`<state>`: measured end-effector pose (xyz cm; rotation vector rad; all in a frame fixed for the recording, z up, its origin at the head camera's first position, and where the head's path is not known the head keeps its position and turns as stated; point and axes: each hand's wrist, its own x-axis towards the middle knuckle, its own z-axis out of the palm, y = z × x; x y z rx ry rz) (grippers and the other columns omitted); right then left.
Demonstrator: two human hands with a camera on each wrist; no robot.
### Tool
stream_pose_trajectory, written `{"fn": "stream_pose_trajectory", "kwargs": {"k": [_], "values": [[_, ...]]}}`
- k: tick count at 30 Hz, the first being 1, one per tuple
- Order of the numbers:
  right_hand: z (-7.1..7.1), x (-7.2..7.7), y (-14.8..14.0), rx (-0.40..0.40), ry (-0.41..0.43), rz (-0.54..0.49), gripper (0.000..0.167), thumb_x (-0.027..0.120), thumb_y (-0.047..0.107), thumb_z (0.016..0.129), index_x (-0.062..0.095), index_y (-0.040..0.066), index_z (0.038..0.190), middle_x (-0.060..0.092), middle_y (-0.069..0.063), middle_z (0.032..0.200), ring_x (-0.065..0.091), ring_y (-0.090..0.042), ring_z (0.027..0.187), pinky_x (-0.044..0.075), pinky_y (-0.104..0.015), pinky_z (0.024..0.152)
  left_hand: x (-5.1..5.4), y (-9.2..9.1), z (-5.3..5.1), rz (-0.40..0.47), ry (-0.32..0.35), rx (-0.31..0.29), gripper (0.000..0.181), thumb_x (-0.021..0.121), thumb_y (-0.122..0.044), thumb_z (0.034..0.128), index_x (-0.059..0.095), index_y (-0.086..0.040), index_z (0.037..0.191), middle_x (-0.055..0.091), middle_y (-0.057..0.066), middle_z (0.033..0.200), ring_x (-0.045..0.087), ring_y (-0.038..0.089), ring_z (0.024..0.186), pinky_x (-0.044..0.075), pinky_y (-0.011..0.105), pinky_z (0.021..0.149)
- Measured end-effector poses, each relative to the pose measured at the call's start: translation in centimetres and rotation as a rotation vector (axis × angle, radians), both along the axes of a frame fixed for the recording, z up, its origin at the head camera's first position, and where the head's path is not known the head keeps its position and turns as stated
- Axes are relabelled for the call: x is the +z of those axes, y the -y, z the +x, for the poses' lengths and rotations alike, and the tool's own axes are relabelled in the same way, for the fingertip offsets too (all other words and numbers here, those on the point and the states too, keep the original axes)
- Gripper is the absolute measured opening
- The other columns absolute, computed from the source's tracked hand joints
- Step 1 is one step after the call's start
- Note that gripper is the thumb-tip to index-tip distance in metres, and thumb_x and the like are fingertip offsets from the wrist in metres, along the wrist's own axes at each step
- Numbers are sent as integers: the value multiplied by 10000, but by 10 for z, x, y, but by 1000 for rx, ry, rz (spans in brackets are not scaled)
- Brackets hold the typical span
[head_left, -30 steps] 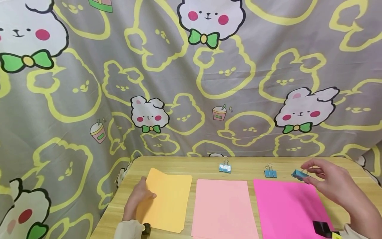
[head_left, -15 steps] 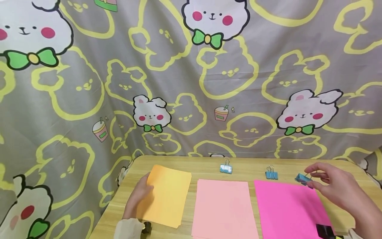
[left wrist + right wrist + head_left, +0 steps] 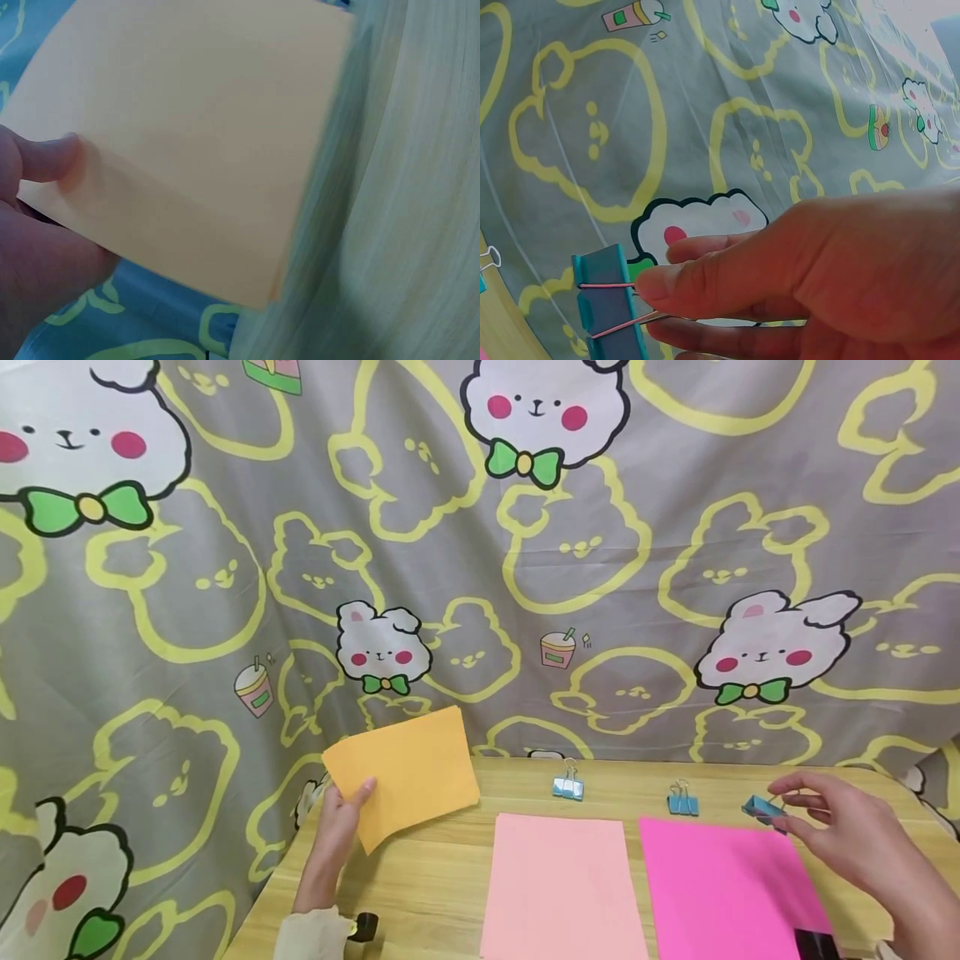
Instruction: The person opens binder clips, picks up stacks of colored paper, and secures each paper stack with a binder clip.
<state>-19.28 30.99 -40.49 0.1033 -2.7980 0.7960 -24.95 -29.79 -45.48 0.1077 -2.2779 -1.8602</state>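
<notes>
Orange paper (image 3: 412, 768) is tilted above the left side of the table (image 3: 420, 885), long axis running sideways, most of it rightward of the nearer left hand (image 3: 339, 822), which grips its left end; well apart, the right hand (image 3: 843, 827) pinches a blue binder clip (image 3: 763, 811)

Legible text, brands and numbers: none. On the patterned curtain (image 3: 450, 552), the central printed cup (image 3: 558, 646) and the left printed cup (image 3: 252, 687) each bear a green label (image 3: 557, 657). Any lettering on these labels is too small to read.
</notes>
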Motion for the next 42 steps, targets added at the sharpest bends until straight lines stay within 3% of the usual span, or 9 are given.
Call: {"fn": "stream_pose_trajectory", "kwargs": {"k": [5, 11, 18, 25, 31, 37, 42], "values": [[1, 1, 0, -18, -26, -2, 385, 844, -4, 778, 658, -40, 1114, 629, -367, 1132, 634, -600, 973, 537, -651, 761, -7, 1, -3, 21, -22, -12, 241, 597, -124, 1048, 548, 55, 1200, 697, 83, 1003, 700, 140, 870, 574, 292, 766], [1, 0, 0, -28, -17, 8, 428, 850, 4, 776, 646, -52, 1148, 622, -368, 1153, 634, -597, 984, 535, -654, 762, -20, 9, -3, 55, -28, -94, 316, 663, -81, 1002, 553, 69, 1257, 685, 97, 1056, 692, 174, 912, 585, 327, 762], [0, -3, -1, -24, -25, 17, 567, 842, 20, 789, 572, -105, 1272, 605, -372, 1194, 635, -578, 1016, 516, -659, 777, -27, 7, -5, 52, 5, -123, 302, 657, -48, 995, 553, 59, 1257, 683, 123, 1055, 686, 178, 900, 586, 336, 756], [0, -7, -3, -23, -26, 16, 607, 859, 38, 776, 564, -127, 1280, 603, -379, 1200, 652, -559, 999, 515, -657, 781, -37, 8, -6, 54, 49, -152, 250, 633, -30, 1002, 562, 40, 1232, 698, 92, 1037, 696, 180, 887, 589, 328, 747], [-3, -7, -4, -22, 19, 30, 633, 858, 77, 792, 556, -139, 1305, 585, -389, 1241, 642, -558, 1032, 487, -678, 809, -41, 7, -6, 17, 58, -207, 296, 628, -98, 1025, 559, 66, 1262, 692, 148, 1125, 681, 159, 960, 563, 299, 820], [-5, -8, -2, -24, 23, 28, 638, 856, 81, 795, 554, -144, 1309, 605, -391, 1218, 637, -563, 1036, 454, -701, 824, -43, 6, -6, -17, 28, -225, 297, 598, -134, 1050, 586, 92, 1241, 701, 214, 1124, 703, 197, 932, 585, 328, 768], [-5, -10, -2, -31, 6, 3, 619, 858, 61, 786, 567, -142, 1293, 638, -376, 1175, 644, -561, 1020, 497, -661, 809, -43, 8, -8, 16, 44, -219, 278, 575, -124, 1060, 568, 73, 1257, 708, 194, 1094, 725, 239, 902, 600, 360, 745]]}}
